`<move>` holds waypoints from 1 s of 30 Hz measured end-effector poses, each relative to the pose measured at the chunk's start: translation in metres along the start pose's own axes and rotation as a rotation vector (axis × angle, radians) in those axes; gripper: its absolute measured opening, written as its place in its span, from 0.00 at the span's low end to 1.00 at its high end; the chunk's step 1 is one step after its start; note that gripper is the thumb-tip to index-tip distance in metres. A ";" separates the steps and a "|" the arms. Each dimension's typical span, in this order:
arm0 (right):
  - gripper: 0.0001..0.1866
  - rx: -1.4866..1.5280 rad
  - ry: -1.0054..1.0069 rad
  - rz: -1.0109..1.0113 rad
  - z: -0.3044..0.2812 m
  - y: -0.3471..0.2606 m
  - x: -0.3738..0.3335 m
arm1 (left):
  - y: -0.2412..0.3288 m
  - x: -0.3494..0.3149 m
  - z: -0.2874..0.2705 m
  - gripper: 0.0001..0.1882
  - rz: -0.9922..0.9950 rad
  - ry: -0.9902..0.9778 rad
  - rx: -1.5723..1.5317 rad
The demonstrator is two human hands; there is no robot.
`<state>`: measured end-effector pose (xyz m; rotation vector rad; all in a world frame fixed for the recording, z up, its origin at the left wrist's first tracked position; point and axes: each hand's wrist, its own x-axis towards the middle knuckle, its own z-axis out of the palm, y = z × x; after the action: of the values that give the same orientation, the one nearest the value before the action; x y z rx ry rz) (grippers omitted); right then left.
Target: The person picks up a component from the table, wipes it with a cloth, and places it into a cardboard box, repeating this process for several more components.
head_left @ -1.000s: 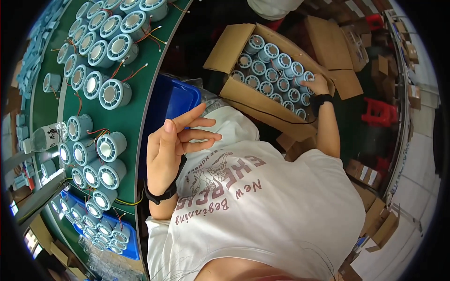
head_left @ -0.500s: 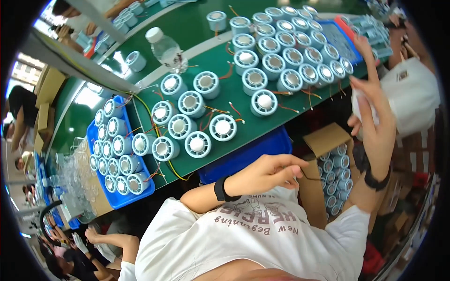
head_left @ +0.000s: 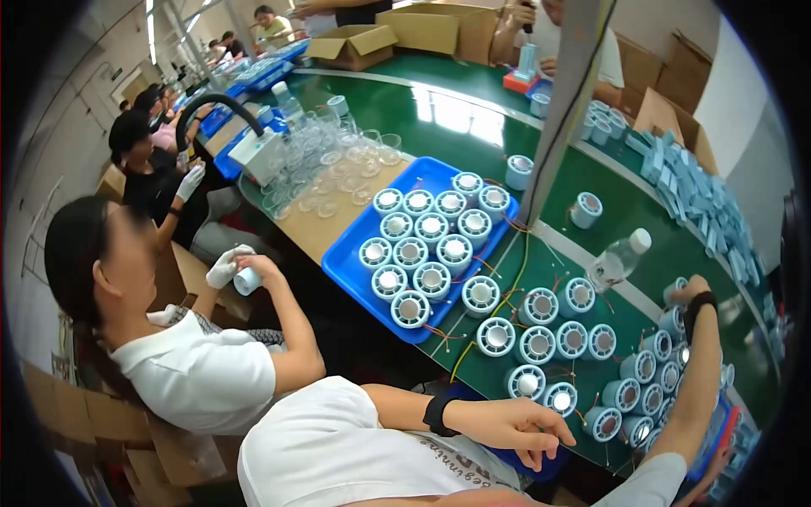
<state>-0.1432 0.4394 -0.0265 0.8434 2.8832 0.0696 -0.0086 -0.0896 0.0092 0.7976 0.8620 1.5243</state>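
My right hand (head_left: 694, 290) reaches across the green table, its fingers closed on a light-blue round part (head_left: 676, 291) at the far side of a cluster. Such parts are short cylinders with slotted rims, silver centres and thin wires; several (head_left: 640, 367) stand packed beneath my right forearm. My left hand (head_left: 519, 429) hovers at the near table edge, open and holding nothing, its fingers slightly bent. Close by it, more of these round parts (head_left: 537, 345) stand loosely spaced. My right fingertips are partly hidden behind the hand.
A blue tray (head_left: 342, 269) of round parts lies left, with clear plastic cups (head_left: 329, 173) beyond. A bottle (head_left: 621, 260) and a post (head_left: 553, 110) stand on the table. Light-blue handle-shaped pieces (head_left: 701, 203) are heaped far right. A co-worker (head_left: 203, 363) sits left, holding a light-blue part.
The view has swung left, bringing the seated co-worker into full sight. My right hand has gone from raised and empty to a round part; my left hand stays empty.
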 end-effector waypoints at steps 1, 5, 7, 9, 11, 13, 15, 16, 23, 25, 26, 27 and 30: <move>0.32 0.015 -0.051 0.025 -0.013 -0.007 0.000 | 0.000 -0.004 0.002 0.21 -0.016 0.016 -0.061; 0.28 0.185 0.105 -0.004 -0.057 -0.006 -0.027 | -0.008 -0.001 -0.001 0.20 -0.025 0.006 -0.117; 0.26 0.301 0.296 -0.158 -0.066 0.011 -0.046 | -0.011 0.004 -0.003 0.21 -0.054 -0.016 -0.136; 0.26 0.469 0.348 -0.281 -0.088 -0.006 -0.091 | -0.015 0.011 -0.003 0.21 -0.088 -0.020 -0.142; 0.32 0.526 0.200 -0.248 -0.113 -0.019 -0.136 | -0.010 0.013 -0.001 0.23 -0.105 -0.005 -0.178; 0.34 0.612 0.129 -0.286 -0.134 -0.056 -0.193 | -0.009 0.012 0.006 0.26 -0.073 0.115 -0.201; 0.37 0.672 0.054 -0.413 -0.146 -0.077 -0.239 | 0.002 0.013 0.002 0.29 -0.026 0.190 -0.217; 0.36 0.675 0.021 -0.496 -0.147 -0.086 -0.261 | 0.003 0.012 0.005 0.30 0.008 0.245 -0.246; 0.35 0.628 -0.208 -0.773 -0.134 -0.099 -0.356 | 0.004 0.029 0.016 0.35 -0.033 0.079 -0.523; 0.33 0.625 -0.204 -0.864 -0.124 -0.095 -0.368 | 0.000 0.022 0.020 0.33 -0.012 0.072 -0.509; 0.31 0.688 -0.187 -0.781 -0.119 -0.092 -0.373 | -0.002 0.020 0.021 0.31 0.004 0.070 -0.499; 0.30 0.748 -0.170 -0.698 -0.115 -0.089 -0.377 | -0.007 0.020 0.022 0.31 -0.006 0.070 -0.505; 0.29 0.811 -0.123 -0.618 -0.107 -0.092 -0.394 | -0.023 0.017 0.024 0.29 0.433 0.274 0.030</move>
<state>0.1209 0.1483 0.1186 -0.0343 2.8696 -1.2083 0.0218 -0.0692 0.0022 0.8462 0.9538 2.0422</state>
